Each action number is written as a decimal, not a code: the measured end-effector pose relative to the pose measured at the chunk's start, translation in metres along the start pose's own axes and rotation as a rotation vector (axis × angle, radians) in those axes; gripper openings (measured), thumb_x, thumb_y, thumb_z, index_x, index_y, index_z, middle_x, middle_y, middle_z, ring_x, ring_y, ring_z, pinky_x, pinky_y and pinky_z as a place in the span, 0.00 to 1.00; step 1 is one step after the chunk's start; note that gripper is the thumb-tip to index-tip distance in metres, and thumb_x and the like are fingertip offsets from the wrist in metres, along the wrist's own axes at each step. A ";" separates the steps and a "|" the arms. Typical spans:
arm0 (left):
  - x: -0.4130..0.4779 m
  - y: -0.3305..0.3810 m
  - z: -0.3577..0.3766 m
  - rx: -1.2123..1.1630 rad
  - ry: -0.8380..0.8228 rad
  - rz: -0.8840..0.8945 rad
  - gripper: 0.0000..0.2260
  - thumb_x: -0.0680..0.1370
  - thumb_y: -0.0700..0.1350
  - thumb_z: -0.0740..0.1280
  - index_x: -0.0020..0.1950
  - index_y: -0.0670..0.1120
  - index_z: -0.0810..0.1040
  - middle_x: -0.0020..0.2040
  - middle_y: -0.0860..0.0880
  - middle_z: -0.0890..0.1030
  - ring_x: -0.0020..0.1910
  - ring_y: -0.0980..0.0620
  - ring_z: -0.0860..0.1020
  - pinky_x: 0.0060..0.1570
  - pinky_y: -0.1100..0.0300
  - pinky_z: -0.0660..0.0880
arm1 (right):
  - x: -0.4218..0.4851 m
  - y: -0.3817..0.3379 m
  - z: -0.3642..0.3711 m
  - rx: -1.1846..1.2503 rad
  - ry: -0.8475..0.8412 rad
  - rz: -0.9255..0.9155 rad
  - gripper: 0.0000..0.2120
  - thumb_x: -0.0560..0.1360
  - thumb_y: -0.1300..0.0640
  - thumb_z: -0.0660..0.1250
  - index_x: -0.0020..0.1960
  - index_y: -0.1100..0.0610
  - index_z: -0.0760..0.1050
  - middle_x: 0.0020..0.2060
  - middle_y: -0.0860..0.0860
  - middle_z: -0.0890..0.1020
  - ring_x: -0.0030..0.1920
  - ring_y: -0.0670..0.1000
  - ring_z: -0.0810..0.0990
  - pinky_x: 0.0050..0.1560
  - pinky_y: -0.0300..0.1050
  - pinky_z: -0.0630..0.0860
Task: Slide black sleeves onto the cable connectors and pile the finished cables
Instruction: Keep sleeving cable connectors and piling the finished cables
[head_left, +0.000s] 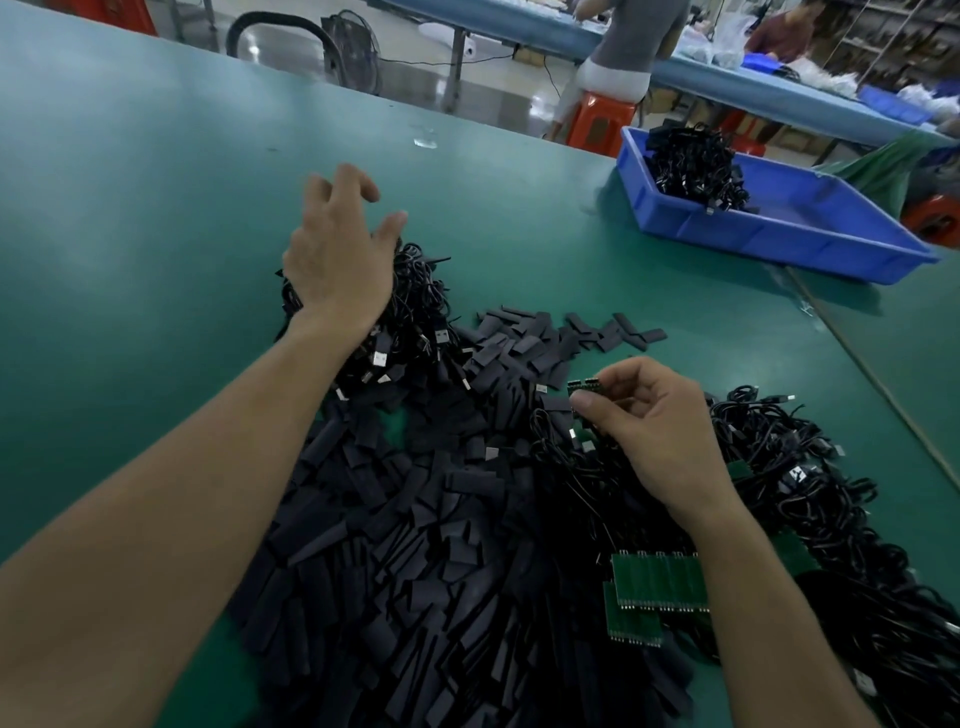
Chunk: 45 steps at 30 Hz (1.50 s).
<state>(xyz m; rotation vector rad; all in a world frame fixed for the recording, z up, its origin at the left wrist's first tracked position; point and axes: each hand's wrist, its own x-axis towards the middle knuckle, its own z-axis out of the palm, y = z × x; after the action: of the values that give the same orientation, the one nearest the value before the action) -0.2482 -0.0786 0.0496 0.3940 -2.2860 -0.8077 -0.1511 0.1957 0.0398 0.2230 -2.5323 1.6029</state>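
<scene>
The left hand (337, 260) hangs over the far heap of cables (415, 312) with fingers spread and loose, grasping nothing. Its wrist covers the heap's left side, so whether the palm touches the cables cannot be told. The right hand (654, 426) pinches a small green connector (581, 387) between thumb and forefinger. Only the connector's tip shows past the fingers, and the cable it belongs to is lost in the tangle beneath. Loose black sleeves (415, 519) cover the green table (156, 208) between the arms, running off the bottom edge. A second tangle of cables (831, 493) lies to the right, partly under the right forearm, beside what look like stacked green boards (654, 582). Farther off, a blue bin (779, 244) holds another cable bundle (691, 166).
</scene>
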 end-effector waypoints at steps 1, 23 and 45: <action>-0.008 0.006 -0.002 -0.037 0.057 0.059 0.11 0.82 0.54 0.65 0.58 0.47 0.74 0.53 0.49 0.74 0.40 0.50 0.71 0.39 0.59 0.65 | 0.000 0.000 0.000 0.032 -0.006 0.006 0.09 0.70 0.60 0.78 0.42 0.53 0.79 0.35 0.46 0.83 0.36 0.43 0.81 0.41 0.34 0.78; -0.128 0.055 0.013 -1.266 -1.046 -0.151 0.07 0.72 0.40 0.75 0.36 0.50 0.83 0.33 0.53 0.80 0.32 0.58 0.77 0.35 0.66 0.77 | -0.004 0.000 -0.002 0.875 -0.280 0.325 0.17 0.53 0.51 0.86 0.35 0.55 0.83 0.36 0.53 0.85 0.37 0.50 0.85 0.40 0.42 0.82; -0.073 0.042 -0.042 -0.981 -0.629 -0.048 0.08 0.83 0.46 0.64 0.47 0.48 0.81 0.29 0.54 0.72 0.22 0.58 0.66 0.24 0.65 0.70 | 0.011 -0.017 -0.024 -0.388 -0.237 0.136 0.24 0.73 0.34 0.65 0.40 0.55 0.82 0.31 0.48 0.84 0.28 0.48 0.80 0.36 0.43 0.77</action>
<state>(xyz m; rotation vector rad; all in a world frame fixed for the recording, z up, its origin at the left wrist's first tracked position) -0.1686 -0.0306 0.0656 -0.3038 -2.0443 -2.1402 -0.1577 0.2100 0.0672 0.2097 -3.0348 1.1435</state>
